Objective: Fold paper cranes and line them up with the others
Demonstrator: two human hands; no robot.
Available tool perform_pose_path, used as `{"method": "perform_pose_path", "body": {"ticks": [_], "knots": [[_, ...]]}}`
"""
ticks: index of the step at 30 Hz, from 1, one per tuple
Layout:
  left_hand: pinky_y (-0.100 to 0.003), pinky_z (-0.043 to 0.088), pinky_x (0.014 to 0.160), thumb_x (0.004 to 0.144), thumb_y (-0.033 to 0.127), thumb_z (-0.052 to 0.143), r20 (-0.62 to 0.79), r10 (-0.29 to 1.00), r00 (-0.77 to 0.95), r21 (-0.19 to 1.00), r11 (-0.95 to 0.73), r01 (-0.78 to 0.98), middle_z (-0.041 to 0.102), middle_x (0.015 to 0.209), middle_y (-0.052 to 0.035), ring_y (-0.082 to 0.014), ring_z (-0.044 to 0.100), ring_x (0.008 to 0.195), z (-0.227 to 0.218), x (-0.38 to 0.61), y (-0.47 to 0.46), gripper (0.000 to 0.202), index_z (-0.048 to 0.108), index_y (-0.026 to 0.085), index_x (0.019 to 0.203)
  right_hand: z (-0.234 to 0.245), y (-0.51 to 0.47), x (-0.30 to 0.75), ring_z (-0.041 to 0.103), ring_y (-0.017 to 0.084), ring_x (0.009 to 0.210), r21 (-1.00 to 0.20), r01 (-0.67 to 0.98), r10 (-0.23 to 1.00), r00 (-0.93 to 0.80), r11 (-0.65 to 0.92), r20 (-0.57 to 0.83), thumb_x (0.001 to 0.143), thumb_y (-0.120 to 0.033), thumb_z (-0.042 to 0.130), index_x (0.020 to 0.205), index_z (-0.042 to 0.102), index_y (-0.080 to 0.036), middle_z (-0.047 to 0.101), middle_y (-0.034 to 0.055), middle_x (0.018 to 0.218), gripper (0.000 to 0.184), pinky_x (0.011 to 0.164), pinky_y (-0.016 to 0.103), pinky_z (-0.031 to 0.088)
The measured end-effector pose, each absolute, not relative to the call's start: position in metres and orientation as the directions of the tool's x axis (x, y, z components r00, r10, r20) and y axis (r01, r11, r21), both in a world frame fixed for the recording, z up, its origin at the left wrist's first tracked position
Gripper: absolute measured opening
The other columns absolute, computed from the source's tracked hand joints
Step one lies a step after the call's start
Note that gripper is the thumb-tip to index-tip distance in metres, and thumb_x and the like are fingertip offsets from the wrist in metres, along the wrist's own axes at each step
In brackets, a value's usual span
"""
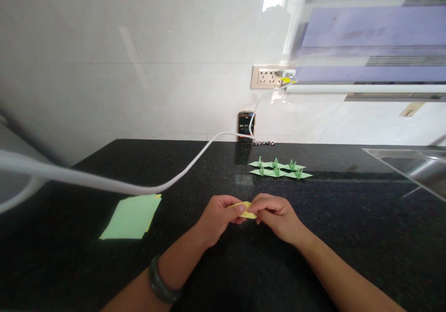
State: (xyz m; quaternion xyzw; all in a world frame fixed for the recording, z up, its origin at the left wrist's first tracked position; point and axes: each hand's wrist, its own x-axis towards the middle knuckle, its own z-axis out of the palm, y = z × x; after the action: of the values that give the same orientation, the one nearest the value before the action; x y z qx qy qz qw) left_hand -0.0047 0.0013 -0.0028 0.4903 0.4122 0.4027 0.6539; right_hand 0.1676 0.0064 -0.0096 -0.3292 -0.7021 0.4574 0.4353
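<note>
Between my two hands is a small folded piece of yellow paper, held just above the black countertop. My left hand pinches its left end, thumb on top and fingers beneath. At the other end, the fingers of my right hand are closed on the paper's right edge. Parts of the paper are hidden by my fingers. Beyond my hands, several green origami cranes stand in two rows. To the left lies a stack of square paper, green on top with yellow edges showing below.
A phone showing a timer leans against the tiled wall. From the wall socket, a white cable runs across the view to the left. A steel sink sits at the far right of the black countertop.
</note>
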Motion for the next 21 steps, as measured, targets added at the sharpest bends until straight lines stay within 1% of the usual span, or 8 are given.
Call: {"method": "perform_pose_path", "body": {"ticks": [2,5,6,8,10,12,14,21], "knots": [[-0.024,0.043,0.059,0.066,0.033,0.062,-0.128,0.933,0.335,0.978,0.175,-0.112,0.064,0.067,-0.005,-0.0121,0.055,0.06,-0.0016,-0.0052,0.0014,0.023,0.065,0.011,0.073,-0.0088,0.0048,0.1666,0.051,0.009,0.054,-0.922,0.071,0.858,-0.399,0.382,0.324,0.075,-0.014,0.05,0.075,0.065,-0.019,0.056,0.0019,0.071,0.016,0.051,0.023,0.04],[-0.023,0.042,0.059,0.067,0.033,0.06,-0.057,0.948,0.314,0.996,0.076,-0.049,0.063,0.064,-0.0041,-0.0115,0.054,0.058,-0.0013,-0.0067,0.002,0.023,0.064,0.011,0.072,-0.0105,0.0032,0.1643,0.05,0.009,0.055,-0.943,0.036,0.889,-0.346,0.332,0.3,0.074,-0.018,0.053,0.076,0.06,-0.018,0.055,0.0006,0.07,0.007,0.051,0.022,0.04],[-0.023,0.041,0.058,0.068,0.033,0.059,-0.033,0.951,0.307,0.999,0.041,-0.02,0.062,0.063,-0.0037,-0.0112,0.053,0.058,-0.0016,-0.0072,0.0023,0.023,0.064,0.011,0.071,-0.0113,0.003,0.1636,0.05,0.009,0.056,-0.952,0.02,0.903,-0.323,0.307,0.284,0.073,-0.02,0.055,0.081,0.058,-0.019,0.054,0.0,0.07,0.008,0.051,0.022,0.039],[-0.022,0.04,0.056,0.069,0.034,0.058,0.003,0.954,0.298,0.999,-0.014,0.036,0.061,0.061,-0.0031,-0.0109,0.052,0.056,-0.0028,-0.0082,0.0028,0.023,0.064,0.011,0.071,-0.0123,0.0031,0.1625,0.05,0.009,0.057,-0.959,0.02,0.92,-0.287,0.284,0.267,0.072,-0.022,0.059,0.092,0.056,-0.021,0.055,-0.0007,0.071,0.02,0.051,0.021,0.039],[-0.022,0.039,0.056,0.07,0.034,0.057,0.02,0.952,0.306,0.996,-0.045,0.073,0.061,0.062,-0.0036,-0.0114,0.052,0.057,-0.004,-0.0087,0.003,0.024,0.064,0.011,0.072,-0.0114,0.0037,0.1621,0.051,0.01,0.061,-0.943,0.065,0.91,-0.29,0.328,0.296,0.072,-0.022,0.059,0.094,0.058,-0.021,0.056,0.0006,0.073,0.023,0.054,0.022,0.039],[-0.022,0.039,0.055,0.07,0.034,0.056,0.03,0.948,0.317,0.994,-0.061,0.091,0.061,0.064,-0.0043,-0.0119,0.052,0.058,-0.0045,-0.0087,0.0026,0.024,0.064,0.011,0.074,-0.0089,0.0045,0.1623,0.052,0.012,0.065,-0.911,0.107,0.881,-0.321,0.399,0.348,0.073,-0.02,0.057,0.085,0.063,-0.019,0.057,0.0024,0.074,0.013,0.058,0.024,0.04],[-0.022,0.039,0.055,0.07,0.033,0.056,0.032,0.945,0.326,0.993,-0.066,0.093,0.062,0.065,-0.0045,-0.012,0.052,0.058,-0.0044,-0.0085,0.002,0.023,0.064,0.012,0.074,-0.0062,0.0051,0.1627,0.052,0.012,0.065,-0.889,0.116,0.858,-0.341,0.443,0.383,0.075,-0.019,0.055,0.077,0.065,-0.019,0.057,0.003,0.072,0.01,0.059,0.025,0.041],[-0.022,0.04,0.057,0.069,0.03,0.057,-0.002,0.935,0.355,0.999,-0.012,0.038,0.062,0.063,-0.0036,-0.0117,0.053,0.058,-0.0019,-0.0076,-0.0002,0.02,0.065,0.012,0.072,-0.0036,0.0048,0.1631,0.051,0.011,0.059,-0.896,0.108,0.858,-0.358,0.431,0.369,0.073,-0.016,0.053,0.07,0.064,-0.018,0.055,0.0014,0.066,0.011,0.055,0.023,0.039]]}}
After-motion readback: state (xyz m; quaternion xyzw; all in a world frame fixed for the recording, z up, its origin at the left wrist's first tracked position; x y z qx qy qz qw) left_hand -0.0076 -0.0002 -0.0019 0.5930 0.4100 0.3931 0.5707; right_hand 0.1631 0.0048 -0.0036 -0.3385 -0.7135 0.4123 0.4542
